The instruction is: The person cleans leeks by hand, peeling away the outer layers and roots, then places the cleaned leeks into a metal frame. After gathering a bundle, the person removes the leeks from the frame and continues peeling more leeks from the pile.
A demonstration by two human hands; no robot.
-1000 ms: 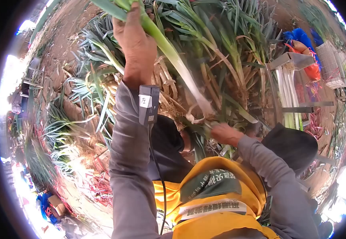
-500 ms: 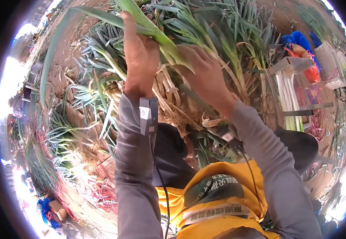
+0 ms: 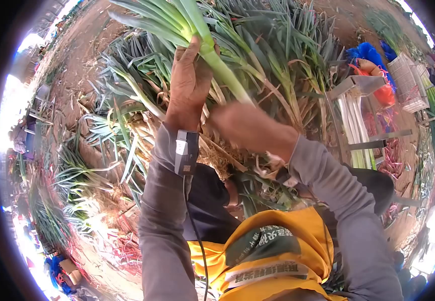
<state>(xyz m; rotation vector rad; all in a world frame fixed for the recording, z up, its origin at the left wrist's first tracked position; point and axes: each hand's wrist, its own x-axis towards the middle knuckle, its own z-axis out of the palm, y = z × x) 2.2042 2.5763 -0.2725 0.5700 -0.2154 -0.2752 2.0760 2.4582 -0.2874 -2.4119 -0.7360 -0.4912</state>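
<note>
A thick green leek (image 3: 222, 70) slants across the top middle of the head view, its leaves fanned toward the upper left. My left hand (image 3: 190, 83) is closed around its stalk, just below where the leaves spread. Beside the lower, paler end of the stalk is my right hand (image 3: 247, 125), smeared by motion, so its fingers and anything in them cannot be made out. Under both hands lies a heap of leeks (image 3: 277, 75) with dry outer leaves and roots.
A metal stand (image 3: 358, 85) at the right holds trimmed white leeks (image 3: 353, 118). Behind it are blue bags (image 3: 368, 52), a red bag (image 3: 385, 94) and a white crate (image 3: 407, 83). More leeks (image 3: 79, 170) and red strips (image 3: 124, 246) lie at the left.
The leek's leaves have swung up and spread out, and more of its pale stalk shows. My right hand has moved down from the stalk, while my left hand has shifted slightly right and down.
</note>
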